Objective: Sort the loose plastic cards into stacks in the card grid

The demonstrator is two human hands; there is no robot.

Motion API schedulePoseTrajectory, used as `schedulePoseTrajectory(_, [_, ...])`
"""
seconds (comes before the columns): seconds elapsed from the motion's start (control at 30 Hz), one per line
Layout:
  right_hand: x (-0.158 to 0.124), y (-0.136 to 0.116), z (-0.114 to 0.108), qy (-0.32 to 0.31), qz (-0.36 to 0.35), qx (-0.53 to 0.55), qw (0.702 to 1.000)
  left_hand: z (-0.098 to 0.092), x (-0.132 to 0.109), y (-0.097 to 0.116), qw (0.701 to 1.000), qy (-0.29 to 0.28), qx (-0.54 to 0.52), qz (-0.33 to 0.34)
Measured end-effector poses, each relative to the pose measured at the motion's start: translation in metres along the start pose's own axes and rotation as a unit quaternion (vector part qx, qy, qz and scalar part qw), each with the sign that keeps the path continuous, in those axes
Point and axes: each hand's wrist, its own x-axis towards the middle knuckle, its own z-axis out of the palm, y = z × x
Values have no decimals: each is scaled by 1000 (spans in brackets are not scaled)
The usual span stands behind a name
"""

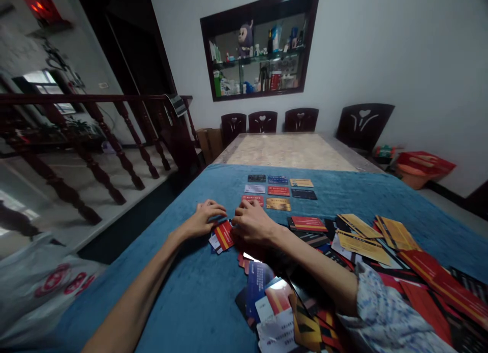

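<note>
Between my hands a small pile of cards lies on the blue cloth, a red card (223, 235) on top and paler ones sticking out beneath. My left hand (207, 219) rests at the pile's left edge, fingers apart and curved. Over the pile's right side, my right hand (252, 222) has its fingers bent together; whatever they grip is hidden. Just beyond lie neat rows of cards, among them a gold card (278, 204), a red card (278, 191) and a blue card (278, 180). Under my right forearm spreads a heap of loose cards, including a dark blue card (256, 287).
More cards pile up on the right, with yellow cards (362, 245) on top. The blue cloth (183, 287) covers the near part of the table (282, 150). Dark chairs (263, 121) stand around it. A white plastic bag (41, 292) sits at the left.
</note>
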Motion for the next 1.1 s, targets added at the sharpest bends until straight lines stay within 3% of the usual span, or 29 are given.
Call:
schedulePoseTrajectory(0.23, [-3,-4,14,11,-36,14,999,-5,-9,1,993,-81,-80,31])
schedulePoseTrajectory(0.43, [-3,-3,22,20,-46,21,999,-8,-10,-5,988,-128,-79,40])
schedulePoseTrajectory(0.77, [-4,1,24,17,2,33,999,-14,-9,3,992,-119,2,-38])
schedulePoseTrajectory(1.1, [-4,7,24,-10,89,122,988,-7,-8,-1,995,-90,42,-4])
